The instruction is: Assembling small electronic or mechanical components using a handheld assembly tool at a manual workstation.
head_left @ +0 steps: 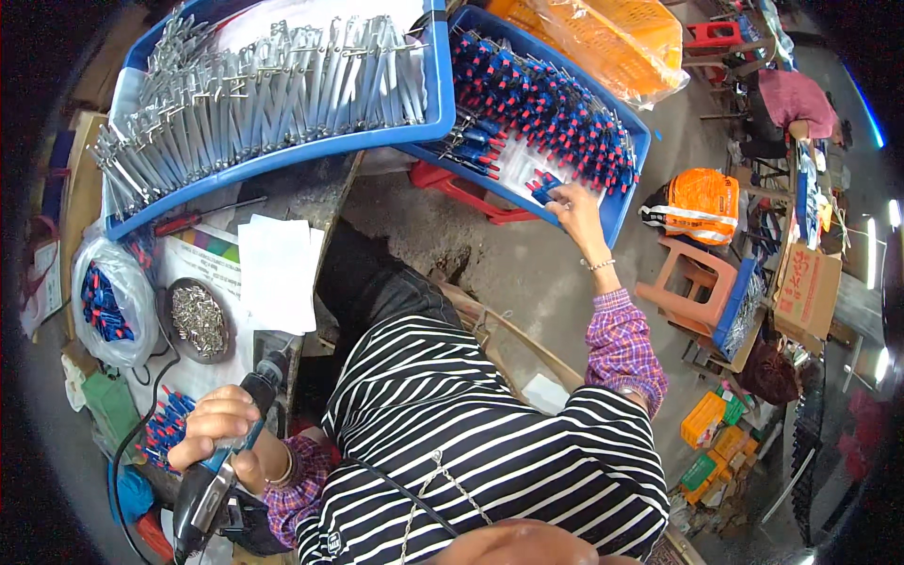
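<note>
My left hand point(221, 428) is wrapped round a corded power drill point(200, 499), whose black chuck end point(262, 379) points up toward the workbench. Out to the right, my right hand point(576, 209) reaches into a blue tray point(617, 221) of tools with blue-and-red handles point(556, 113). Its fingers are closed on a few of the blue-and-red handles point(540, 185) near the tray's front edge; the fingers partly cover them. A second blue tray point(282, 153), at the upper left, holds rows of long flat silver metal pieces point(282, 85).
On the bench stand a dark bowl of small metal parts point(199, 320), a plastic bag of blue-and-red handles point(105, 301), loose handles point(167, 424), white paper sheets point(276, 273) and a screwdriver point(202, 217). A red stool point(461, 193) supports the right tray; an orange crate point(603, 42) lies beyond.
</note>
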Motion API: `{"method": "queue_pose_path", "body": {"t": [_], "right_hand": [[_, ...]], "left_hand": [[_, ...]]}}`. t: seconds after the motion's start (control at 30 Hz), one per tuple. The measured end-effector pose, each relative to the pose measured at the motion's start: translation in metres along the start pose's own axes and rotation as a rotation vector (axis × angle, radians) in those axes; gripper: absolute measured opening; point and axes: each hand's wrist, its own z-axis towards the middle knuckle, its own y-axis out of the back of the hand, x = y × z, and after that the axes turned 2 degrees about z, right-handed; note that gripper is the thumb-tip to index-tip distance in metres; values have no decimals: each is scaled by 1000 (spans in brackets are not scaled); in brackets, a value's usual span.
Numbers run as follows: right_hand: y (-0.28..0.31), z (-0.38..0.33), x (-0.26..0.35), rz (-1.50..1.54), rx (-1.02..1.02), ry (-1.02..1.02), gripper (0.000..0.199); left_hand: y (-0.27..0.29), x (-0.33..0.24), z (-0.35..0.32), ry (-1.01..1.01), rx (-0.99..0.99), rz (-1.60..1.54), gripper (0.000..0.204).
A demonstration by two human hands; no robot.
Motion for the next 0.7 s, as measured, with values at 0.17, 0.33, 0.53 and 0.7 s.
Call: {"method": "queue_pose_path", "body": {"t": [0.17, 0.33, 0.53, 0.7], "right_hand": [[2, -4, 2, -77, -118, 119, 25], [10, -2, 19, -68, -137, 110, 22], [15, -2, 7, -76, -73, -49, 20], [13, -9, -3, -138, -17, -66, 21]], "left_hand": [[-2, -2, 1, 30, -28, 11, 39], [8, -1, -4, 3, -38, -13, 39], [13, -2, -9, 14, -56, -3, 37], [12, 2, -9, 26, -48, -17, 37]]}}
